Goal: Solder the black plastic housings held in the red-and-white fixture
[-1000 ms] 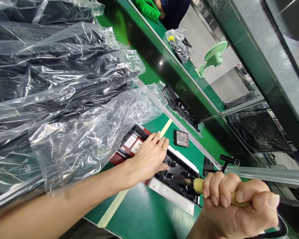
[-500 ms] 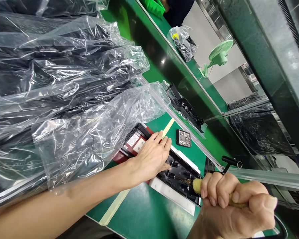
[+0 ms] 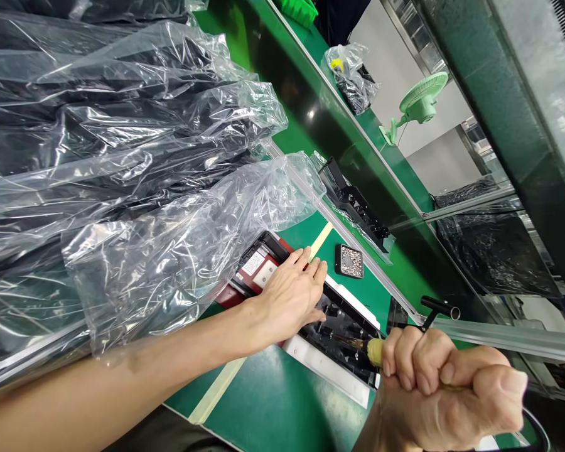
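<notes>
My left hand (image 3: 292,292) lies flat with its fingers stretched out across a black plastic part (image 3: 336,320), which sits between white strips (image 3: 327,367) on the green bench. Beyond that hand a dark red section with a white label (image 3: 254,262) shows. My right hand (image 3: 447,376) is wrapped round a screwdriver with a yellow handle (image 3: 374,351). The screwdriver's shaft points left into the black plastic part; its tip is hard to make out among the dark details. A small black tray of screws (image 3: 349,261) stands just past the part.
Clear plastic bags over dark pieces (image 3: 136,144) fill the left side. A black moulded part (image 3: 355,204) lies on plastic behind the metal rail. Farther back are a green fan (image 3: 419,100), a bagged item (image 3: 353,75) and a green basket (image 3: 299,9). A black T-shaped tool (image 3: 437,307) rises behind my right hand.
The view has shifted slightly, so everything sits a little differently in the picture. Both hands keep their places: the left flat on the part, the right round the screwdriver.
</notes>
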A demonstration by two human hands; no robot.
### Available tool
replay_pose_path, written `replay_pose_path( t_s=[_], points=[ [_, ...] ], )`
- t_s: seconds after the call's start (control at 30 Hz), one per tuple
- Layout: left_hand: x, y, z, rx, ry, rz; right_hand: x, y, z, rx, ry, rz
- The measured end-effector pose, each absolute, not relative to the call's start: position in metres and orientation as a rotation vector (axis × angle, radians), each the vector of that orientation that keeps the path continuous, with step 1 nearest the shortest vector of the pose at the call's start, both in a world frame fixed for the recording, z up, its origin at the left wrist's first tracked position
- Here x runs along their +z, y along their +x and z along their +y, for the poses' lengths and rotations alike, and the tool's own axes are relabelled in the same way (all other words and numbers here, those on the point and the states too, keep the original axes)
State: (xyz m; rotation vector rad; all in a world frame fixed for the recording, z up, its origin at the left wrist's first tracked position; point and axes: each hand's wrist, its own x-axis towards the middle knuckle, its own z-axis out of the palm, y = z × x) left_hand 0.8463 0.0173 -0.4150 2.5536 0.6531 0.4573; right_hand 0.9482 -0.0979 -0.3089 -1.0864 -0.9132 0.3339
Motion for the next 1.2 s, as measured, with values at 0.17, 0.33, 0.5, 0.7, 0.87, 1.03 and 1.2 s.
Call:
replay_pose_path(
  t_s=[0.17,0.33,0.5,0.7,0.87,1.03,1.2],
  points=[
    [-0.4169,0.846,0.0169,0.46,2.55,0.644,-0.3067,0.9485,-0.0968,0.369,-1.093,-0.956],
    [-0.4166,0.8471,0.0169,0.433,2.545,0.645,-0.3064,0.9498,-0.0972,0.397,-1.09,-0.944],
    [-0.4168,0.848,0.0159,0.445,2.554,0.654,-0.3074,0.9498,-0.0953,0.384,-1.079,-0.96],
    [-0.4164,0.8477,0.0153,0.415,2.55,0.654,-0.3078,0.951,-0.0947,0.393,-1.066,-0.966],
    [-0.4128,0.847,0.0163,0.416,2.548,0.654,-0.3083,0.9505,-0.0953,0.411,-1.062,-0.971],
    [-0.4133,0.8464,0.0161,0.417,2.554,0.66,-0.3091,0.9502,-0.0958,0.405,-1.061,-0.974],
    [-0.4176,0.8472,0.0155,0.461,2.566,0.658,-0.3109,0.9514,-0.0966,0.399,-1.058,-0.958]
  ],
)
